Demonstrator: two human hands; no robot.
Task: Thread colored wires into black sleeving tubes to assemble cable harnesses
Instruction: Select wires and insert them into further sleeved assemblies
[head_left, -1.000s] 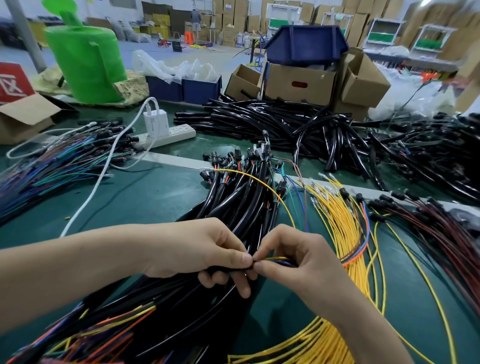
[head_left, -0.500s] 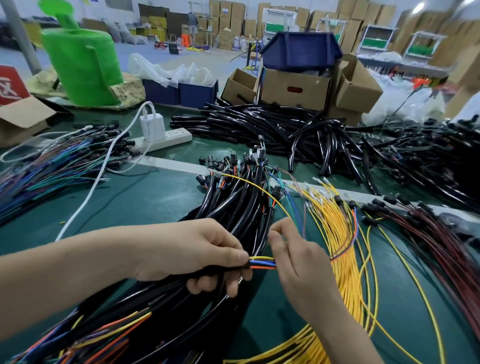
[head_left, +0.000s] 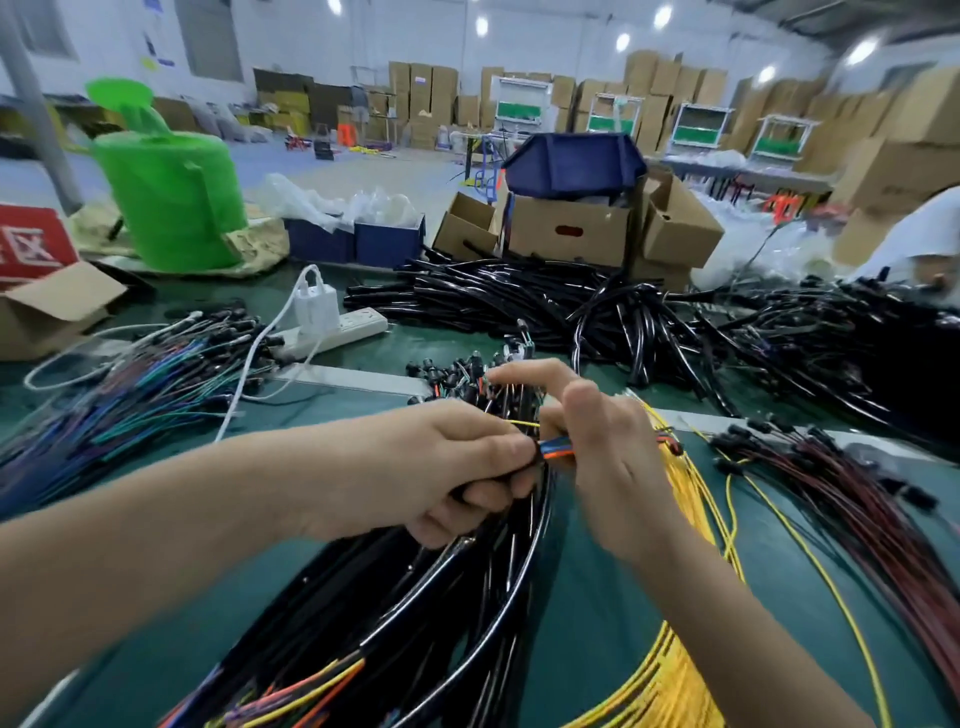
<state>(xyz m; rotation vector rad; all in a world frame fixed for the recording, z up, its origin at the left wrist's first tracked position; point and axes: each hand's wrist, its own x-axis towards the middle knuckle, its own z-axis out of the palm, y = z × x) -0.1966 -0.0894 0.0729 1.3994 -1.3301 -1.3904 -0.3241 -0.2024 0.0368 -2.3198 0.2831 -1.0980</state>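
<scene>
Table (head_left: 363, 358) in green mat, far pile of black sleeving tubes (head_left: 519, 301), near bundle of sleeved harnesses (head_left: 457, 613) under both hands, yellow wires (head_left: 670, 691) to the right. View has tipped up since half a second ago, and the hands now sit farther out, over the bundle's connector ends. Left hand (head_left: 431, 467) clenched round one black tube end (head_left: 535, 449). Right hand (head_left: 608, 467) grips blue and orange wires (head_left: 557, 448) just beside the tube mouth, index finger now straight. Short wire stretch shows between the hands, thin yellow strand (head_left: 524, 423) above it.

Black sleeving tubes (head_left: 457, 587), yellow wires (head_left: 675, 670), green table (head_left: 613, 613).
</scene>
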